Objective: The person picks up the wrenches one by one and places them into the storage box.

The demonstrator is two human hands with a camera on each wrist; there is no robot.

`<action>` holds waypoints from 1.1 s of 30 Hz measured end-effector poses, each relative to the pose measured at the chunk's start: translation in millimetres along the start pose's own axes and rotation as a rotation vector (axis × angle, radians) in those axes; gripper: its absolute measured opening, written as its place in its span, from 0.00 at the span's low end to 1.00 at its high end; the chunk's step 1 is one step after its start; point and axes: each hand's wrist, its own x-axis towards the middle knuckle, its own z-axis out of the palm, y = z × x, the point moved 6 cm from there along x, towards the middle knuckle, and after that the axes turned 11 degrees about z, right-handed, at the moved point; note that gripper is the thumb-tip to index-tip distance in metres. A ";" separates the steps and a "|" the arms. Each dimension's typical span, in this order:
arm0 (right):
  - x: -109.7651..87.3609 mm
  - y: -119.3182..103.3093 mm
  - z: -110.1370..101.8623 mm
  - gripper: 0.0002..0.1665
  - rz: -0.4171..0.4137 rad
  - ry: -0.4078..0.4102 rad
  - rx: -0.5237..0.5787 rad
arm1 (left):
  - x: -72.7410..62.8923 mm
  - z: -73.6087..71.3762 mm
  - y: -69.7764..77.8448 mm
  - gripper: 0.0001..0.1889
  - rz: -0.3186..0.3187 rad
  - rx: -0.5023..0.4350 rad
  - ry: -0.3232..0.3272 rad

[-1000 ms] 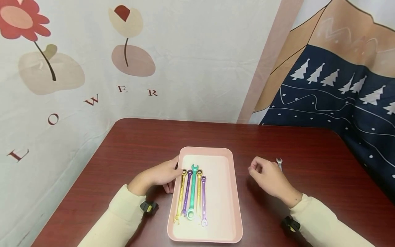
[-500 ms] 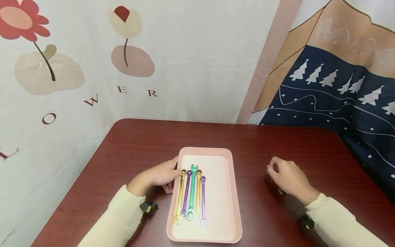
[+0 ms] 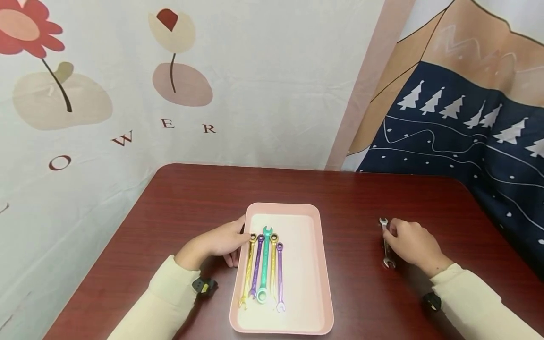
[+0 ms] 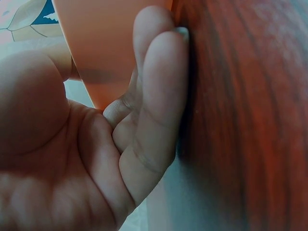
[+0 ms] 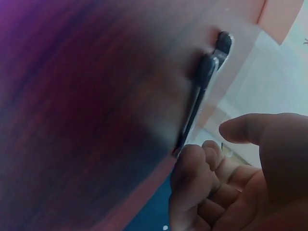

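Observation:
My left hand (image 3: 216, 242) holds the left side of a pink tray (image 3: 303, 269), thumb over the rim and fingers outside against the wall, as the left wrist view (image 4: 159, 86) also shows. Inside lie several combination wrenches side by side: yellow (image 3: 248, 274), purple (image 3: 257, 267), green (image 3: 265, 264), yellow (image 3: 274, 267) and light purple (image 3: 280, 278). To the tray's right, a silver open-ended wrench (image 3: 386, 250) lies on the table. My right hand (image 3: 414, 243) is beside it, fingertips right at its shaft. In the right wrist view, thumb and fingers stand apart near the wrench (image 5: 197, 106).
The dark red wooden table (image 3: 204, 193) carries the tray and the silver wrench. A cloth with printed flowers and letters (image 3: 272, 85) hangs behind it. At the right, a navy cloth with white trees (image 3: 442, 137) hangs close to the table's edge.
My right hand has moved rightward, passing over the silver wrench, and now sits at its right side with the wrench uncovered. My left hand, the tray and its wrenches stay put.

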 end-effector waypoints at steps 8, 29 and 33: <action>3.4 6.1 9.1 0.15 0.025 -0.091 -0.017 | -0.2 -0.2 1.8 0.28 0.028 0.005 -0.006; 4.6 3.2 16.1 0.16 0.030 -0.220 -0.005 | -2.3 1.3 1.1 0.30 0.015 0.005 0.003; 5.4 2.0 17.7 0.17 0.034 -0.259 0.015 | -2.7 1.8 1.4 0.29 0.018 0.006 0.003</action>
